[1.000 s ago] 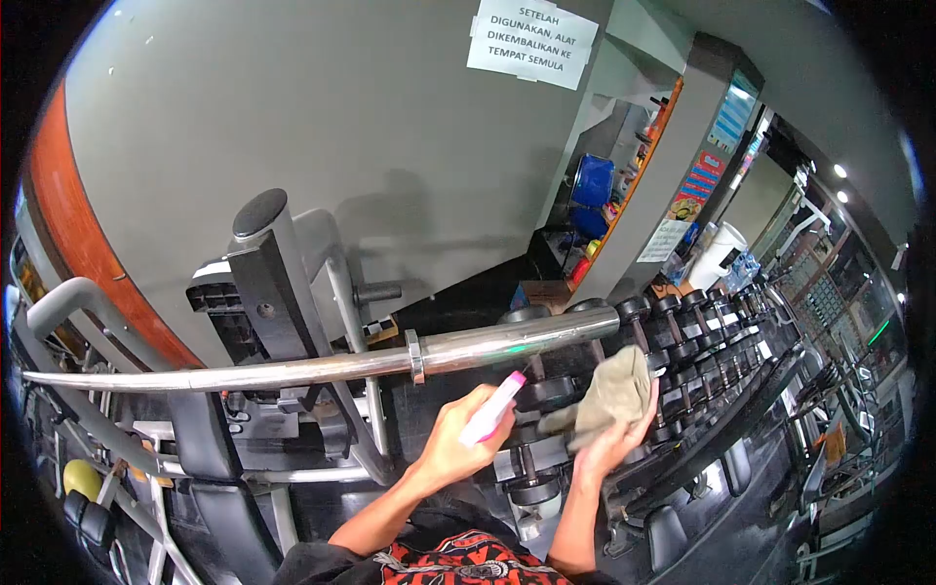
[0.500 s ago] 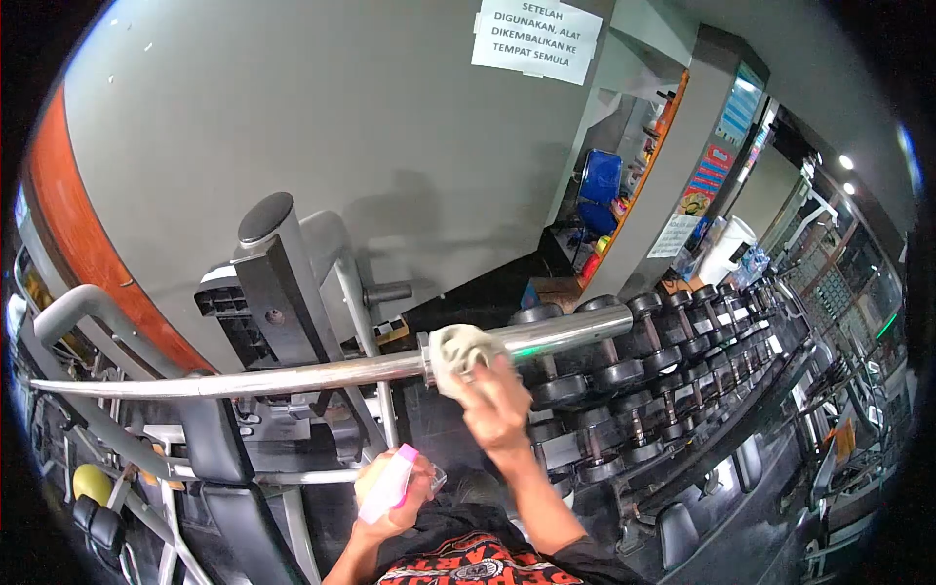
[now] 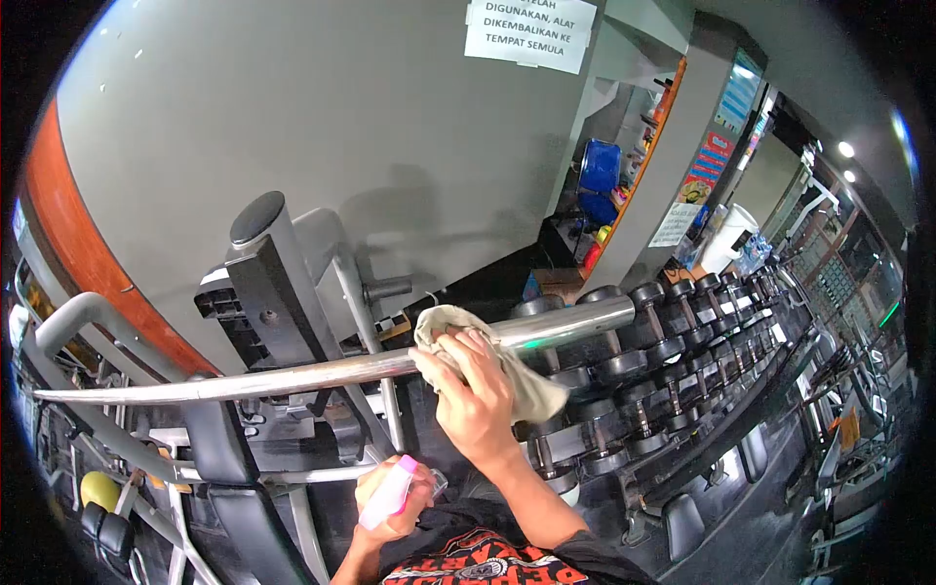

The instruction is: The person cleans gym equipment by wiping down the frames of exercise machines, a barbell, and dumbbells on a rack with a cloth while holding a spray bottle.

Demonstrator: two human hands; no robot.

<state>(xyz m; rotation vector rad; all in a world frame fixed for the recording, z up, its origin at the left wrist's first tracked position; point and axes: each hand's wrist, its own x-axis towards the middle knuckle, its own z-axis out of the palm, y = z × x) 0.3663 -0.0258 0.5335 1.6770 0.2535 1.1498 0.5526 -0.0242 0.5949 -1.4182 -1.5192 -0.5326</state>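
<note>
The right hand [image 3: 476, 395] is clamped over a cloth [image 3: 534, 388], fingers curled and pressing it against the metal bar [image 3: 244, 383]. The cloth is a dull beige, crumpled at the top where it wraps the bar, with a looser fold hanging just below. The left hand [image 3: 398, 505] is closed round a pale bottle [image 3: 386, 493] with a pink top, tilted and held below the bar, apart from it. The bar is shiny silver, slightly streaked, and looks bowed in this wide view; its thick end sleeve [image 3: 575, 324] catches a small green glint beside the cloth.

Under the bar, toward the person, are a black padded bench [image 3: 234, 478] and a dark floor [image 3: 429, 414]. To the right of and below the sleeve, black dumbbells [image 3: 643, 414] stand in rows on a rack. Behind the bar, a weight machine [image 3: 283, 302] with a dark upright stands before a plain grey wall [image 3: 292, 117]. High above the bar, a white printed notice [image 3: 529, 31] is stuck to the wall; beyond the bar's sleeve, a blue chair [image 3: 600, 171] sits near a grey pillar [image 3: 673, 161] bearing posters.
</note>
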